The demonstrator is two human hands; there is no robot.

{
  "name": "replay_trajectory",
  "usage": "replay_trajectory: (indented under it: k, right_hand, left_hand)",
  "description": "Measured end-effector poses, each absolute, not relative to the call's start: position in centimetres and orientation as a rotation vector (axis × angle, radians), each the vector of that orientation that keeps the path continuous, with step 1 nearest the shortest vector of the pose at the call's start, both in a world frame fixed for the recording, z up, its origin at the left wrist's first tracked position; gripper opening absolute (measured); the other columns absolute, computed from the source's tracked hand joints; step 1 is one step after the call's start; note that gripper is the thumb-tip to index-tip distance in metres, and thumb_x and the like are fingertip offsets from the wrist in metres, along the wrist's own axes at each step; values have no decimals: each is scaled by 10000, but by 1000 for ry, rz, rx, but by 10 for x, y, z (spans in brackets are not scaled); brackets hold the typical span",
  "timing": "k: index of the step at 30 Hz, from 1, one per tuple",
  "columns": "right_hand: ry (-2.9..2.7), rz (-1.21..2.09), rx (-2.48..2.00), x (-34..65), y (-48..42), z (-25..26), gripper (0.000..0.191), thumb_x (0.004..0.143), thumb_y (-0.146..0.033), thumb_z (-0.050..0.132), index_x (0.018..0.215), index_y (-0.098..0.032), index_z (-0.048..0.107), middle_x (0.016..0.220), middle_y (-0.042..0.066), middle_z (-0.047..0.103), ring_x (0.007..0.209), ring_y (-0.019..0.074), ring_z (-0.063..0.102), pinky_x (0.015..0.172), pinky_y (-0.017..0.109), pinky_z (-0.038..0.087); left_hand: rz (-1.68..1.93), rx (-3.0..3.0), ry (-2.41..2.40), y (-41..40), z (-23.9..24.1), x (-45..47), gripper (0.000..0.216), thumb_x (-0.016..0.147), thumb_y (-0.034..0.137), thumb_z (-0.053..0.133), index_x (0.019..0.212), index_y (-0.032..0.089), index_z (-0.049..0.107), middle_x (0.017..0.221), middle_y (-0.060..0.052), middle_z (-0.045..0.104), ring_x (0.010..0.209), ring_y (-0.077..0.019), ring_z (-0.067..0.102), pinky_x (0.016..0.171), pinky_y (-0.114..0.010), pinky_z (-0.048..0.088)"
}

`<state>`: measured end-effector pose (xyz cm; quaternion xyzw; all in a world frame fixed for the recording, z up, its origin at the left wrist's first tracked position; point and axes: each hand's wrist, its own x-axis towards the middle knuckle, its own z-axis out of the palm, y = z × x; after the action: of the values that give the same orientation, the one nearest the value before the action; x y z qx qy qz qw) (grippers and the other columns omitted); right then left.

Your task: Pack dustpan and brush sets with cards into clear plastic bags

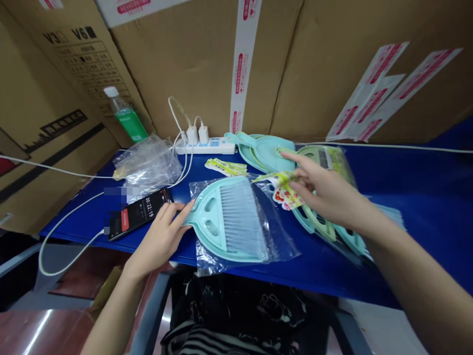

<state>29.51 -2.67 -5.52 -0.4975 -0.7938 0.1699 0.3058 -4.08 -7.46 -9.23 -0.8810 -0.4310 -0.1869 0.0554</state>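
Currently: left hand (pixel 162 234) flat, fingers loosely spread, pinning near-left handle of bagged dustpan-and-brush set (pixel 231 222) (long axis running near-left to far-right). Right hand (pixel 325 192) just right of set, thumb and fingers pinched on printed label card (pixel 283 190) above bag's far-right mouth, forearm reaching in from near right.

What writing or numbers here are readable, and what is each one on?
"V3" and "V6": cardboard box.
"00:22:19": phone screen beside the left hand.
Too blurred or small: red-and-white tape, green bottle label, yellow label strips, card in the right hand.
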Motion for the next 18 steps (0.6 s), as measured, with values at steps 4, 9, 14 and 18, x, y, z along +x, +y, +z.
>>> replay_trajectory:
  k: [4, 9, 14, 18]
  right_hand:
    - [-2261, 319, -1323, 261, 13, -39, 599, 836, -152, 410, 1436, -164, 403, 604, -28, 498, 560, 208, 528, 591, 363, 465]
    - [-2357, 443, -1280, 220, 72, -36, 590, 802, -111, 509, 1388, -164, 465, 939, 64, 656, 679, 187, 590, 662, 343, 500]
    - [-2373, 461, -1283, 205, 96, -55, 547, 777, -62, 550, 1311, -181, 534, 889, 43, 685, 676, 175, 610, 640, 307, 509]
    - [-2349, 352, -1337, 197, 95, -67, 388, 708, -21, 598, 1044, -207, 656, 801, 47, 667, 778, 238, 631, 744, 378, 514]
  left_hand:
    - [-525, -2715, -1411, -84, -100, -55, 520, 966, 175, 382, 1478, 248, 327, 1090, -99, 574, 968, -243, 537, 859, -406, 492]
    - [-559, -2756, -1474, -88, -104, -61, 465, 983, 199, 359, 1447, 223, 381, 1076, -100, 570, 969, -236, 531, 872, -402, 491]
    - [-585, -2789, -1515, -89, -105, -65, 448, 991, 213, 355, 1436, 239, 392, 1068, -90, 567, 975, -231, 528, 881, -400, 487]
    - [-606, -2799, -1482, -88, -104, -65, 445, 993, 208, 362, 1437, 236, 384, 1071, -89, 564, 968, -224, 526, 875, -385, 486]
